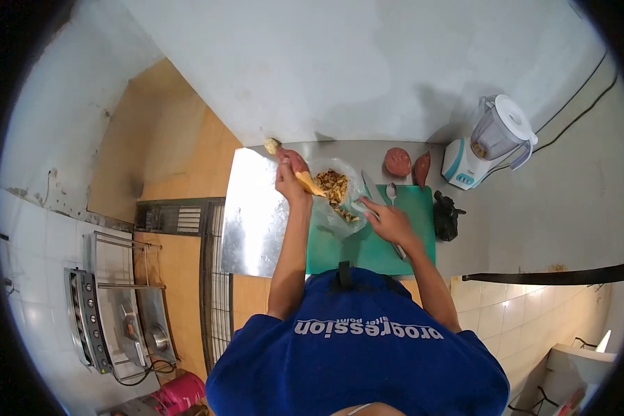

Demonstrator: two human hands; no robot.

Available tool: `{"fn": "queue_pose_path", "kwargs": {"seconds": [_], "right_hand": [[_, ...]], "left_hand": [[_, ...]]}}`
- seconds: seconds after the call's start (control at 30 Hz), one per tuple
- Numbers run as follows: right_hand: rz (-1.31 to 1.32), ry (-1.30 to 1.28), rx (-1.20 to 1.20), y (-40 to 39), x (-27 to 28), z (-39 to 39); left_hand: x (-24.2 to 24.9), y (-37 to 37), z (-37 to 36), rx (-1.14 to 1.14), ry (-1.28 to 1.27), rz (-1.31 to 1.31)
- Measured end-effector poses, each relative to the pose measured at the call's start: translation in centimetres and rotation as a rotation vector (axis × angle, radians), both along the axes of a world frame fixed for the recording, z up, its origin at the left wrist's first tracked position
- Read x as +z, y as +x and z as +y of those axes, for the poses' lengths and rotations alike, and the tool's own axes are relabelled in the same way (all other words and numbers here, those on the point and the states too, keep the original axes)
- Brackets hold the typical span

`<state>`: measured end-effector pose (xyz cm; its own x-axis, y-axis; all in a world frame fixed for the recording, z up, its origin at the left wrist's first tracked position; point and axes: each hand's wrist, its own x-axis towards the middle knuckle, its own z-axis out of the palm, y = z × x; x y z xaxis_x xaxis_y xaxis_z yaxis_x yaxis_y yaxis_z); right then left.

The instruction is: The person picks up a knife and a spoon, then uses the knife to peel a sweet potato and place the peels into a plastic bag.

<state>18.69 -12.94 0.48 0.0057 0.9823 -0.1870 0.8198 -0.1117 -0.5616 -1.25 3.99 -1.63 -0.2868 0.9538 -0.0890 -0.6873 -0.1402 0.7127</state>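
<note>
A clear plastic bag [336, 197] is seen on the steel counter [256, 215], lying partly over the far left corner of the green cutting board [374, 246]; its mouth is held open toward the person, and its long axis runs roughly from the far edge of the counter back toward the person; it is crumpled and see-through, and a heap of brown and yellowish peelings or scraps can be made out inside it. The left hand [290, 179] is raised over the bag's left rim, its fingers closed around an orange-yellow piece [310, 184] that slants down and to the right, pointing into the bag. The right hand [390, 220] is laid on the board at the bag's right edge; its fingers are curled at the plastic, but whether the plastic is actually pinched cannot be told.

A knife [371, 188] is seen on the board just beyond the right hand, lying lengthwise away from the person, with a spoon [391, 192] beside it; two reddish sweet potatoes [398, 161] rest at the far edge of the counter; a small black bag [446, 216] sits just off the board's right side; a blender [491, 142] with a white lid stands further right, near the wall; a small pale lump [272, 145] lies at the counter's far left corner.
</note>
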Motion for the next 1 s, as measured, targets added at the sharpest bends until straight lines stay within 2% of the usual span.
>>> {"fn": "queue_pose_path", "kwargs": {"seconds": [0.07, 0.13, 0.2, 0.27, 0.3, 0.33, 0.37, 0.4, 0.47, 0.53, 0.57, 0.67, 0.77, 0.87, 0.93, 1.0], "right_hand": [[0.049, -0.012, -0.003, -1.7, 3.5, 1.3], [0.070, 0.055, 0.026, -3.3, 3.2, 2.3], [0.093, 0.119, 0.058, -3.6, 1.8, 2.6], [0.006, 0.103, 0.124, -3.5, -0.3, 2.0], [0.003, 0.111, 0.132, -2.9, -0.6, 1.7], [-0.014, 0.037, 0.138, -2.3, -0.7, 1.2], [-0.031, -0.044, 0.142, -1.9, -0.9, 0.8], [-0.036, -0.037, 0.140, -1.8, -0.1, 1.1], [0.010, -0.055, 0.055, -1.6, 1.4, 1.0], [0.064, -0.048, 0.051, -2.7, 5.1, 1.8], [0.114, -0.029, 0.054, -3.3, 6.2, 2.3], [0.046, 0.111, 0.117, -4.3, 2.7, 2.7], [-0.067, 0.045, 0.163, -2.6, -0.8, 1.1], [0.008, -0.003, 0.085, -1.3, -1.8, -0.1], [0.016, 0.016, 0.046, -1.6, 0.5, 0.6], [0.028, 0.032, 0.015, -2.8, 3.2, 1.3]], "left_hand": [[-1.6, 0.6, -0.6, -0.188, 0.161, -0.047], [-1.5, 2.3, -1.2, -0.069, 0.038, 0.009], [-0.6, 2.6, -1.5, -0.044, 0.022, 0.026], [-0.4, 2.0, -1.6, -0.016, 0.004, 0.047], [-0.6, 1.2, -1.0, -0.025, 0.010, -0.027], [-0.8, 0.5, -0.3, -0.042, 0.018, -0.097], [-1.0, 0.0, 0.4, 0.005, 0.042, -0.046], [-0.4, -0.3, 0.6, 0.017, 0.074, -0.018], [0.2, -0.3, -0.1, -0.048, 0.066, -0.132], [-0.1, 0.9, -1.0, -0.008, -0.036, 0.007], [-0.4, 1.8, -1.6, -0.029, -0.001, -0.001], [-0.2, 2.4, -2.1, -0.068, 0.003, 0.027], [-1.1, 0.2, 0.0, -0.019, -0.031, -0.085], [0.1, -1.5, 0.2, -0.028, 0.055, -0.121], [-0.9, -1.3, -0.1, -0.040, 0.025, -0.150], [-2.1, -0.2, -0.6, 0.000, -0.096, -0.062]]}}
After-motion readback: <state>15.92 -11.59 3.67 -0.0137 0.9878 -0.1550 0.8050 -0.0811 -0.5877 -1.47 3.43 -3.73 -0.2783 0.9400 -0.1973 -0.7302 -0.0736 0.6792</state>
